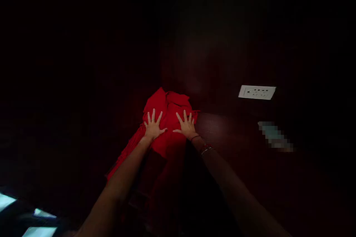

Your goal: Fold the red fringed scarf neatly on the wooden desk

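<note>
a crumpled red cloth lies in the middle of the scene on a dark reddish surface, with two peaked flaps at its far edge. both hands lie on it, side by side and a little apart, palms down. the left hand is spread wide on the left part of the cloth, its fingers fanned toward the far side, with a ring on one of them. the right hand is spread just as wide on the right part, and neither one grips anything. the two thumbs point toward each other. bracelets circle the right wrist. along the left edge the cloth gathers into narrow folds or strands; its near part sinks into shadow between the forearms, too dim to follow. well to the right and farther off is a white panel with small dark holes. nearer, a pixelated object cannot be made out. bright patches show at the near left.
</note>
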Tool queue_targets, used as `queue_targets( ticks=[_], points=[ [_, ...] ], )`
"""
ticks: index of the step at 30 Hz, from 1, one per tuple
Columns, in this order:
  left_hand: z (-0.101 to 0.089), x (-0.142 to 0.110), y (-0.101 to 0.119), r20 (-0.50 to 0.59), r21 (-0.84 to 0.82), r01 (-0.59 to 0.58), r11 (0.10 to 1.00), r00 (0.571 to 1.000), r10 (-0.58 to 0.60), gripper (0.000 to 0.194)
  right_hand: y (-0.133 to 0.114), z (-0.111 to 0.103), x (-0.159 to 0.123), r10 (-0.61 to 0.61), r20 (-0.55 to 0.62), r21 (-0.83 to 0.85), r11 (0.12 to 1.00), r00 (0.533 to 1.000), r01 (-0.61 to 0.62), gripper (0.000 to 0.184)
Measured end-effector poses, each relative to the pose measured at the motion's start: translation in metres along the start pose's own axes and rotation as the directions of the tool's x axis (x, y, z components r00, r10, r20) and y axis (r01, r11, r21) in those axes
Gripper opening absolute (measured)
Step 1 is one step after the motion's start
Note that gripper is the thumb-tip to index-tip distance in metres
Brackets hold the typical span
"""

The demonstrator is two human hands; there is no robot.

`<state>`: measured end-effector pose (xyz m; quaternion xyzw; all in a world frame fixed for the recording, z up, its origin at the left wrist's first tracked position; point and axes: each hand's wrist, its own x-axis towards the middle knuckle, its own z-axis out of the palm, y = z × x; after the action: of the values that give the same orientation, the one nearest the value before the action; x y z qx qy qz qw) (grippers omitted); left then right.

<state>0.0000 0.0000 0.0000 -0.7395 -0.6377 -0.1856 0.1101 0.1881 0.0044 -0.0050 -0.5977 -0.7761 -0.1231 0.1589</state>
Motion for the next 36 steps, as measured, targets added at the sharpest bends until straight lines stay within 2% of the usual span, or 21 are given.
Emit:
queue_targets(
  ticks=[4, 14, 19, 22, 24, 26, 28, 30, 33, 36],
  points=[
    [0.004, 0.016, 0.004, -0.029, -0.005, 0.021, 1.000, 0.999, -0.021, 0.090, 0.008, 0.004, 0.018, 0.022, 0.004, -0.026, 0.999, 1.000, -0.022, 0.090],
    [0.035, 0.057, 0.015, -0.128, -0.072, 0.049, 0.996, 0.990, -0.058, 0.085, 0.033, 0.020, 0.051, 0.025, -0.002, -0.056, 0.998, 1.000, -0.025, 0.084],
    [0.043, 0.064, 0.015, -0.155, -0.071, 0.042, 0.997, 0.986, -0.053, 0.080, 0.038, 0.006, 0.053, 0.051, 0.126, 0.132, 0.989, 0.991, -0.068, 0.078],
    [0.044, 0.063, 0.017, -0.128, -0.063, 0.055, 0.996, 0.990, -0.063, 0.077, 0.037, -0.011, 0.035, 0.060, 0.171, 0.299, 0.948, 0.983, -0.110, 0.077],
    [0.041, 0.059, 0.018, -0.086, -0.057, 0.066, 0.996, 0.994, -0.071, 0.075, 0.032, -0.020, 0.013, 0.017, 0.182, 0.361, 0.929, 0.983, -0.083, 0.083],
    [0.032, 0.054, 0.018, -0.024, -0.052, 0.066, 0.996, 0.997, -0.067, 0.074, 0.025, -0.026, -0.014, -0.079, 0.209, 0.354, 0.935, 0.975, 0.000, 0.094],
    [0.019, 0.045, 0.015, 0.037, -0.051, 0.046, 0.998, 0.998, -0.044, 0.075, 0.018, -0.026, -0.039, -0.157, 0.217, 0.286, 0.954, 0.963, 0.091, 0.100],
    [0.002, 0.033, 0.010, 0.078, -0.051, 0.007, 0.999, 0.997, -0.003, 0.075, 0.012, -0.024, -0.056, -0.164, 0.182, 0.203, 0.971, 0.969, 0.126, 0.099],
    [-0.020, 0.007, -0.001, 0.057, -0.017, -0.099, 0.995, 0.993, 0.099, 0.073, 0.007, -0.020, -0.060, -0.122, 0.076, 0.099, 0.988, 0.990, 0.114, 0.095],
    [-0.030, -0.022, -0.014, -0.004, 0.064, -0.233, 0.970, 0.972, 0.234, 0.076, 0.004, -0.017, -0.047, -0.124, -0.025, 0.029, 0.992, 0.992, 0.125, 0.095]
  ],
)
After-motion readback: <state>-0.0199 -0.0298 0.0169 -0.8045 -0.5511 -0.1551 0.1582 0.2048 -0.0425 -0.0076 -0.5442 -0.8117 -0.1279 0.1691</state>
